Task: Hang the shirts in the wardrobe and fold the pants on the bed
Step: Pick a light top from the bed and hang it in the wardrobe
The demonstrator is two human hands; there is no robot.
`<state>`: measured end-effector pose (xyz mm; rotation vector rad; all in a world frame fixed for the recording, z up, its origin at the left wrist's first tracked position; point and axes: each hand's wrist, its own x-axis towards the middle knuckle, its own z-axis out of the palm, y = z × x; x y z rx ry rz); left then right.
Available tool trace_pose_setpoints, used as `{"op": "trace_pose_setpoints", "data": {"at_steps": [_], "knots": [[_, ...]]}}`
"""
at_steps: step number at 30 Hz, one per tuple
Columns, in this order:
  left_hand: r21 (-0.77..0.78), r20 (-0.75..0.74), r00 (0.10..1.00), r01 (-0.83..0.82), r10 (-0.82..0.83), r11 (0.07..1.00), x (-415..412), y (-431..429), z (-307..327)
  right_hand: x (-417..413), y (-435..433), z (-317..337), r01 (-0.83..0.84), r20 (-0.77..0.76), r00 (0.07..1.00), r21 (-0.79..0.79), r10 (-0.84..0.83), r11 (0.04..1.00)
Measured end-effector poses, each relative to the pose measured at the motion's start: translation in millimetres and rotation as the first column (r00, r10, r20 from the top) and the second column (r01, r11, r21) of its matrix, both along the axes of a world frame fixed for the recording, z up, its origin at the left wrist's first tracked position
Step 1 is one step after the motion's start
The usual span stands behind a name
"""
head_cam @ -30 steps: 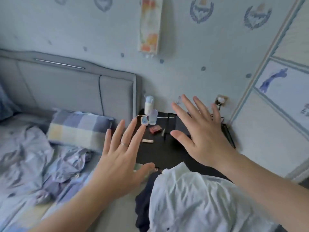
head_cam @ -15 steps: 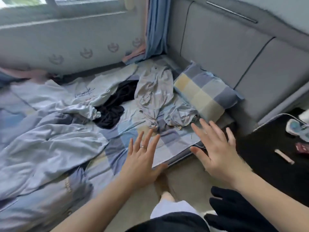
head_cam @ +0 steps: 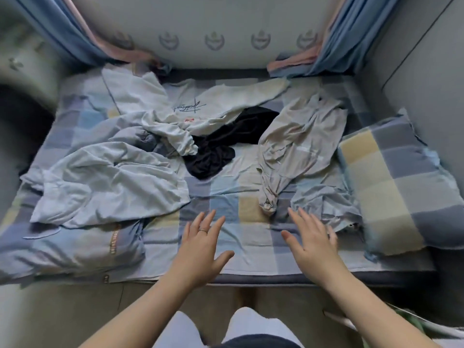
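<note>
my left hand (head_cam: 200, 249) and right hand (head_cam: 312, 243) hover spread over the near bed (head_cam: 251, 249) edge, holding nothing; beige pants (head_cam: 298, 144) lie just beyond.

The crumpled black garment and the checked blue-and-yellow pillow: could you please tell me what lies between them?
In the head view, a long crumpled beige garment lies between the black garment and the pillow, with checked sheet showing beside it.

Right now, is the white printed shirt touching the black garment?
Touching. The head view shows the white printed shirt lying across the black garment, its crumpled sleeve overlapping it.
</note>
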<state>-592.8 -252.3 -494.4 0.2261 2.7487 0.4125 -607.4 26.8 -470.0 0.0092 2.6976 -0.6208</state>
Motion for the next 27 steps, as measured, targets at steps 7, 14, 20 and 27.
{"op": "trace_pose_setpoints", "data": {"at_steps": [7,14,20,27], "knots": [[0.072,0.151,0.980,-0.145,0.133,0.987,-64,35,-78,-99,32,-100,0.044,0.151,0.987,0.033,-0.049,0.998],[0.175,0.420,0.898,-0.224,0.133,0.959,-124,68,-248,-167,56,-253,0.297,0.249,0.933,-0.123,-0.260,0.947],[0.286,0.378,0.923,-0.187,0.068,0.940,-219,99,-379,-244,66,-393,0.459,0.278,0.874,-0.209,-0.398,0.863],[0.494,0.191,0.978,-0.173,0.087,0.852,-360,173,-487,-344,88,-516,0.736,0.238,0.675,-0.281,-0.699,0.615]]}}
